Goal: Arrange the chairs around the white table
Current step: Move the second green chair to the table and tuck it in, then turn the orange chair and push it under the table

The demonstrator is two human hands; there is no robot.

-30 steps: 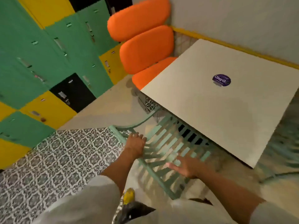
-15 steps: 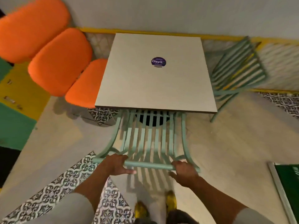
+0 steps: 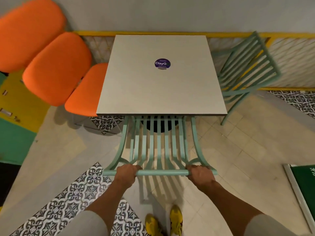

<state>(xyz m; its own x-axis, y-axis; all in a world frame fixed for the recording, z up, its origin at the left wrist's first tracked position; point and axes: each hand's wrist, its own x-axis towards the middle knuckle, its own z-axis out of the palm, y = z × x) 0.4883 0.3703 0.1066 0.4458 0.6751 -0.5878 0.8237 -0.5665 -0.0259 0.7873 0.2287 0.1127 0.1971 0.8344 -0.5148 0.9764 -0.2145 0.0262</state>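
A square white table (image 3: 136, 92) with a purple sticker (image 3: 162, 63) stands against the far wall. A mint-green slatted chair (image 3: 161, 143) sits at its near side, seat partly under the tabletop. My left hand (image 3: 127, 172) and my right hand (image 3: 200, 173) both grip the chair's top back rail, one near each end. A second mint-green chair (image 3: 247, 65) stands at the table's right side, angled against the yellow railing.
An orange padded bench (image 3: 56, 68) runs along the table's left side. Green and yellow lockers (image 3: 15, 133) line the left edge. A green framed board (image 3: 305, 188) lies on the floor at right. My yellow shoes (image 3: 163, 222) stand behind the chair.
My view swung from the table's left corner to square on its near side. Both hands moved from the chair's slats to a closed grip on the back rail.
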